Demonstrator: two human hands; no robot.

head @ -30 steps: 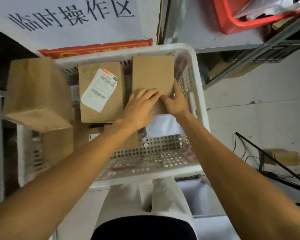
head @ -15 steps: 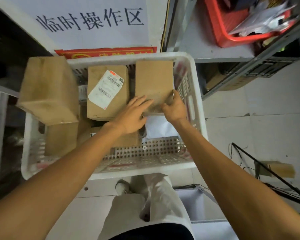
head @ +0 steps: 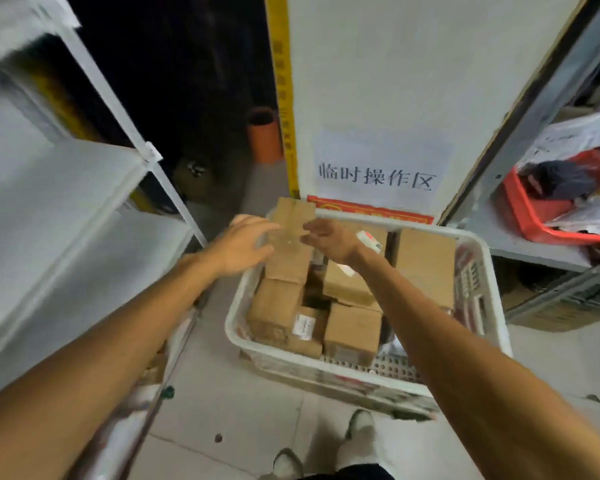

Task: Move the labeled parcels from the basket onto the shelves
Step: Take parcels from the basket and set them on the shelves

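Flanking a tall cardboard box [head: 291, 233], the left hand [head: 244, 244] and the right hand [head: 329, 239] sit at its two sides, both arms stretched forward. The left hand has its fingers spread and fairly straight next to the box's left face; motion blur hides whether they touch it. The right hand has its fingers loosely curled at the box's right edge, and a firm pinch cannot be told from a near touch. The box stands upright at the far left corner of a white perforated basket [head: 237, 329], rising above the rim.

More parcels fill the basket:
- a box with a white shipping label [head: 352, 277], just right of the tall one
- a plain box [head: 426, 265] against the right wall
- a lower box [head: 278, 306] beneath the tall one
- a small labelled box [head: 305, 327] near the front
- a plain box [head: 352, 332] beside the small labelled one

The basket rests on the floor [head: 222, 393], with the person's shoes [head: 361, 424] just in front of it. A white shelf [head: 66, 209] stands to the left. On the right, a grey shelf [head: 534, 247] carries a red basket [head: 530, 216] of loose packets. A white panel behind the basket bears a paper sign [head: 378, 174] with printed characters, edged by a yellow strip [head: 284, 98]. An orange pipe [head: 262, 138] stands in the dark gap beyond.
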